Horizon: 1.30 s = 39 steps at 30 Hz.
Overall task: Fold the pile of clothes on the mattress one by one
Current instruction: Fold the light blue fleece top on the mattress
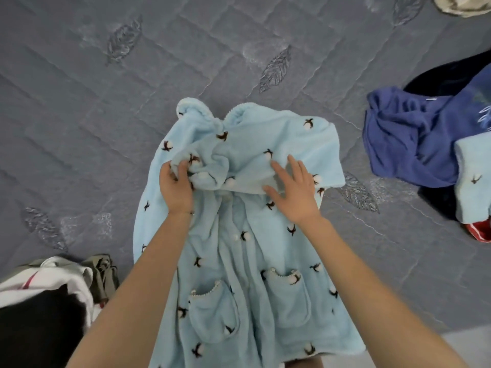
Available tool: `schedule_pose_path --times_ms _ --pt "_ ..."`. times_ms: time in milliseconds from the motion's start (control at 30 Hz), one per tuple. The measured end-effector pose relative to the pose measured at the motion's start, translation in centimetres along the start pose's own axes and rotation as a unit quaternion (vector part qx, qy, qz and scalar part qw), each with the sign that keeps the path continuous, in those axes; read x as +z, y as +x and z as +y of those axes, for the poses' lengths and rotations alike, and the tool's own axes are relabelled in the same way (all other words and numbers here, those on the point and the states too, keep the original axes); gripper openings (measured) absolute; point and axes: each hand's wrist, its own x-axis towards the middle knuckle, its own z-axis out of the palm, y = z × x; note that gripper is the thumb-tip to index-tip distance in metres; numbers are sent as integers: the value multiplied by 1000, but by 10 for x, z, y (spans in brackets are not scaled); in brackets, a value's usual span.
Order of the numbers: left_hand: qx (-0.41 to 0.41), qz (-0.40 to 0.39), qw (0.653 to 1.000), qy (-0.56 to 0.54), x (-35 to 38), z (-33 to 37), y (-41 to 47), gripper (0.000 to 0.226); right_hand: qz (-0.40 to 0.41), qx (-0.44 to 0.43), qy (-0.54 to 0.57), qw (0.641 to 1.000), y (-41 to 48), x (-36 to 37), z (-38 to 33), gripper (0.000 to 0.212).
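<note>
**Grey quilted mattress: pale blue fleece robe under both hands**

Grey quilted mattress (pixel 79 115) with stitched leaf motifs forms the whole work surface.

1. Task item. One pale blue fleece robe (pixel 239 261), patterned with small dark-and-white sprigs, lies spread on the mattress directly beneath both hands. Its collar end points away from the person, beyond the fingertips. Its two trimmed pockets (pixel 212 312) lie on the wrist side, between the forearms.

2. Left hand (pixel 175 187). Fingers (pixel 182 168) are curled into a bunched wad of the fleece and grip it. The thumb is hidden in the cloth.

3. Right hand (pixel 295 189). Fingers (pixel 279 171) are straight and spread, palm down, pressing flat on a turned-over panel of the robe. The panel's edge runs just beside the thumb.

4. Surroundings.
- Well off to the right of the right fingers lies a crumpled dark blue garment (pixel 406 144) with black cloth (pixel 446 78) behind it.
- A folded pale blue fleece piece (pixel 471 181) rests against that garment, with a red item (pixel 478 231) below it.
- Near the left elbow sits a heap of white cloth (pixel 53 277), black cloth (pixel 39 328) and an olive piece (pixel 105 274).
- A cream garment (pixel 462 5) lies far beyond the fingertips, at the upper right.

5. Obstructions. Both forearms cover parts of the robe's lower half.
</note>
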Motion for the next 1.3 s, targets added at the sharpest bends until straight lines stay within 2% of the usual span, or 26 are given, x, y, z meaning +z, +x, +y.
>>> schedule_pose_path --times_ms 100,200,300,367,433,500,600,667,767,833,900,967,1033,1133,1200,1300 --pt "-5 -12 1000 2 0 -2 -6 23 -16 -2 -3 1000 -2 9 -6 58" --pt "13 -65 993 100 8 -13 -8 35 -39 10 -7 999 -1 16 -15 59" --pt "4 -124 971 206 15 -17 -14 78 -50 21 -16 998 2 20 -18 60" --pt "50 -113 957 264 20 -17 -19 98 -52 29 -22 998 4 20 -19 61" --pt "114 -68 942 309 25 -20 -22 104 -41 34 -15 998 3 21 -22 62" --pt "154 -31 927 340 30 -23 -27 95 -23 40 -4 999 2 24 -26 63" --pt "153 1 939 307 31 -26 -34 54 -10 48 -13 999 2 28 -31 68" --pt "151 26 961 229 26 -29 -30 30 -22 54 -30 998 3 29 -30 70" --pt "84 1 995 58 14 -23 -22 12 -51 72 -40 995 5 30 -26 72" --pt "20 -2 999 -40 6 -15 -18 12 -78 88 -49 992 8 33 -23 75" --pt "-6 -21 997 -77 -1 -9 -13 11 -95 98 -61 989 10 36 -24 77" --pt "-16 -67 994 -85 -8 -7 -8 10 -99 107 -64 987 12 39 -28 78" --pt "-43 -116 988 -91 -13 -9 -4 18 -90 112 -59 988 13 41 -33 78" --pt "-92 -139 985 -38 -16 -19 -1 24 -49 95 -51 993 11 46 -36 72" --pt "-80 -137 987 8 -18 -25 0 21 -9 68 -47 997 9 49 -38 62" --pt "9 -75 997 10 -23 -22 -2 18 58 4 -10 998 4 51 -40 44"
